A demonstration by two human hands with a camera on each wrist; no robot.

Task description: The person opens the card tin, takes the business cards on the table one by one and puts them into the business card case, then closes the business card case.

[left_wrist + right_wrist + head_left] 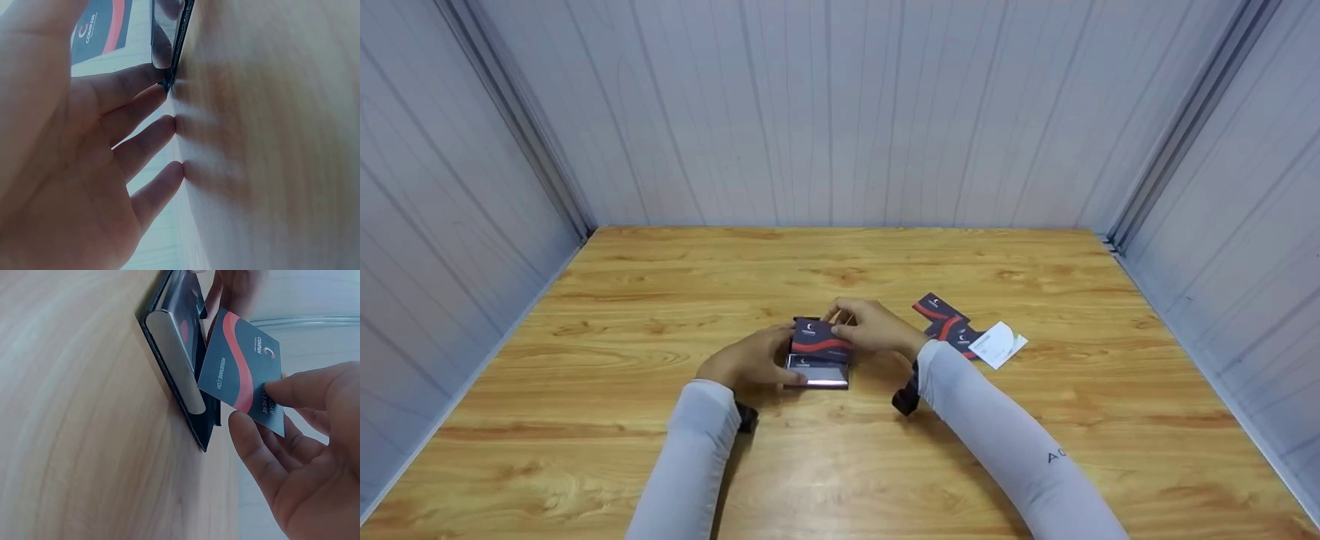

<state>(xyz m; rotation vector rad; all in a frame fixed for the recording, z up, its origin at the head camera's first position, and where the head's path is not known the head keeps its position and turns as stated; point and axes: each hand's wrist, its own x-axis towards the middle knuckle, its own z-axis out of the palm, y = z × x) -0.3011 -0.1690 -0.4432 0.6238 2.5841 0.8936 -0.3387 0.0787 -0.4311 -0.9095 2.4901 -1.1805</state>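
The work looks partway along: cards are split between the case (826, 375) and the surface (840, 465). The case stands open, with at least one inner card (802, 362) showing inside it; how many more lie underneath cannot be told.

The right hand (877, 328) pinches a held card (816, 337) between thumb and fingers, dark with a red wave. This card is tilted over the case's open top, above the inner card, so it is neither settled inside nor clear of the case. Whether it is going in or coming out, the pictures do not settle, nor whether it is one card or several stacked together.

The left hand (750, 360) grips the case from its left side, thumb at the near corner and fingers along the far part, apparently to steady it.

To the right of the case, well apart from it, lie the loose cards: overlapping dark cards (936, 307), with a white card (997, 343) at the end of the group farthest from the case. No hand touches these. As judged from here, the held card is the unfinished step, and the loose group is outside the case.
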